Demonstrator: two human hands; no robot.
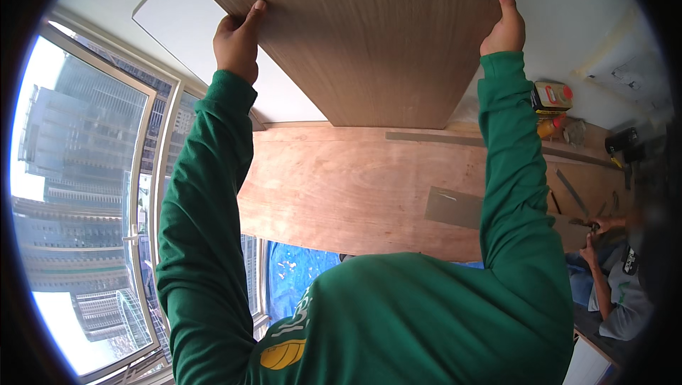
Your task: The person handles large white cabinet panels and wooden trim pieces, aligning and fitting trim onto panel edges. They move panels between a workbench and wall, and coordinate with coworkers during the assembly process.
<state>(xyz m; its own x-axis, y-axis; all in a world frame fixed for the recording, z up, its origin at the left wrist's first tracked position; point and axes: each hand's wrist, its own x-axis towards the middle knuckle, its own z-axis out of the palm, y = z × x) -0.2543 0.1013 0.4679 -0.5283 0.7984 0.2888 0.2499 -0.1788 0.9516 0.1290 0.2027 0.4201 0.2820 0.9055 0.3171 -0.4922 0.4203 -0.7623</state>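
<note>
Both my arms, in green sleeves, reach up and forward to a large brown wood-grain panel [369,37]. My left hand [239,40] grips its left edge, thumb lying on the front face. At the right edge, my right hand [506,24] clasps the panel with its thumb pointing up; the fingers behind are hidden. The panel stands tilted, its lower edge close to the back of a plywood worktop [327,179]. Behind its left side shows a white panel [185,19].
A long brown strip [433,138] and a short brown board [453,207] lie on the worktop. A tin [552,97] and an orange bottle [547,128] stand at the back right. Another person [625,300] works at the right. A window [85,193] is at the left, blue sheeting [298,271] below.
</note>
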